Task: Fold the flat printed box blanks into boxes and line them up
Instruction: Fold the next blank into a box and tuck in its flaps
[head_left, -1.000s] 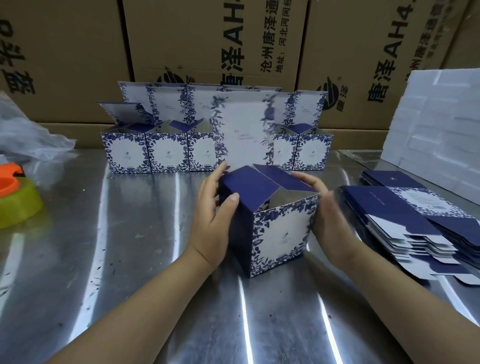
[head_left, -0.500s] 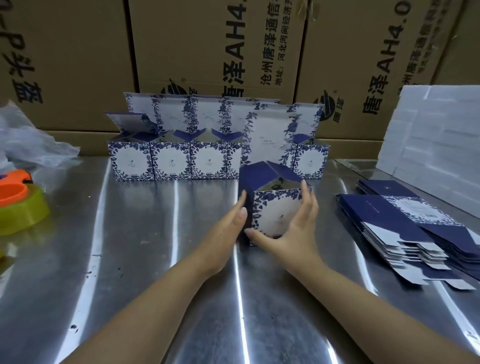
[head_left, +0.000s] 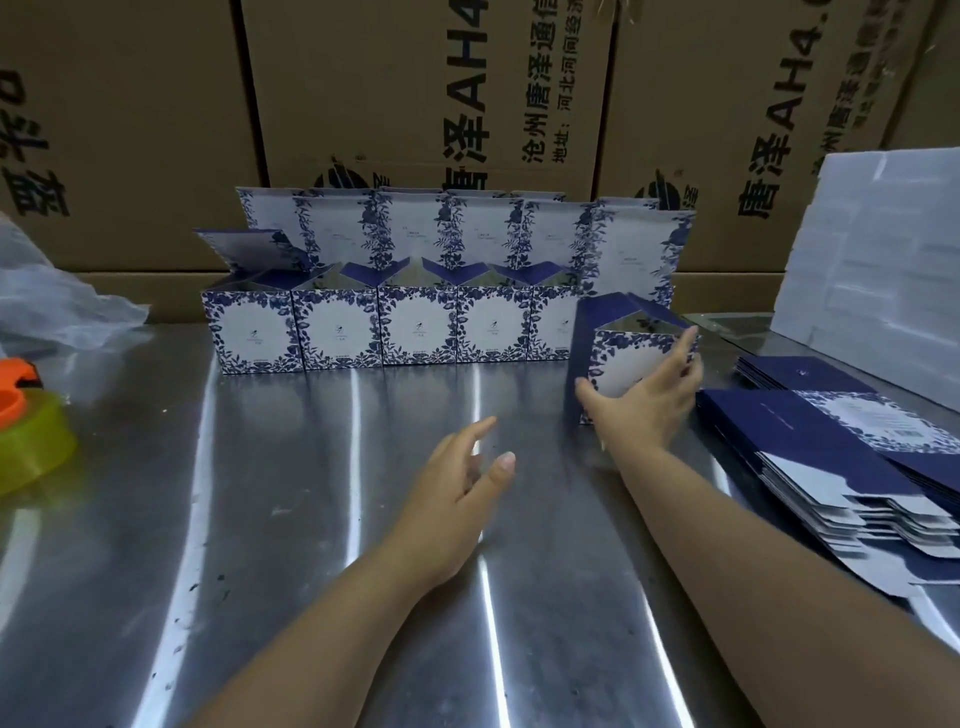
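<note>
Folded box (head_left: 618, 364) stands upright on the steel table (head_left: 260, 519), right of centre, top flaps open, just in front of the right end of the box row (head_left: 337, 332). Right hand (head_left: 644, 400) lies on its front face: fingers spread and fairly straight across to the right edge, thumb at the lower left corner, pressing rather than wrapping. Motion blur, so can't tell if the fingertips hook the right edge. Left hand (head_left: 457, 483) is off the box, hovering over the table at centre, fingers loose and apart, holding nothing.

Hand hides the box's lower front. Last row box behind it is mostly covered. Print on the boxes is too small to read. Flat blank stack (head_left: 831, 447) at right is cut off by the frame edge, tape dispenser (head_left: 31, 441) cut at left.

Half a second ago the box was mid-frame with both hands on it; now it is over at the row's right end and the left hand has let go.
</note>
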